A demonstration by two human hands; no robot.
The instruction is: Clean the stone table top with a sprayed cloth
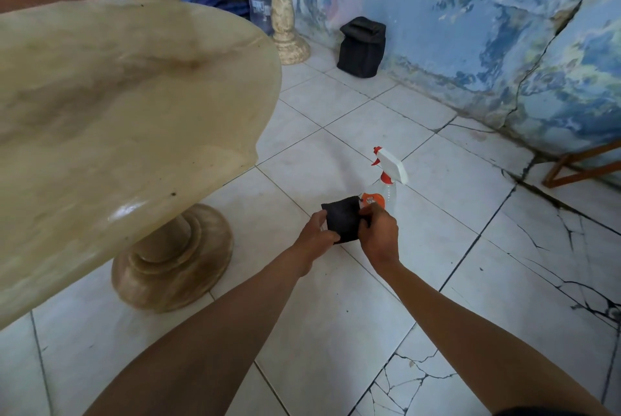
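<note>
Gripping a small black cloth [342, 218] with the fingers of both the left hand [316, 236] and right hand [378, 235], a person stands beside the stone tabletop [111, 106]; a spray bottle [386, 182] stands on the tiled floor [453, 247] just beyond.

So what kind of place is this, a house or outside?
Probably a room or porch of an older home: white floor tiles, some cracked, a peeling blue painted wall, and a round beige stone pedestal table. It is hard to be sure.
</note>
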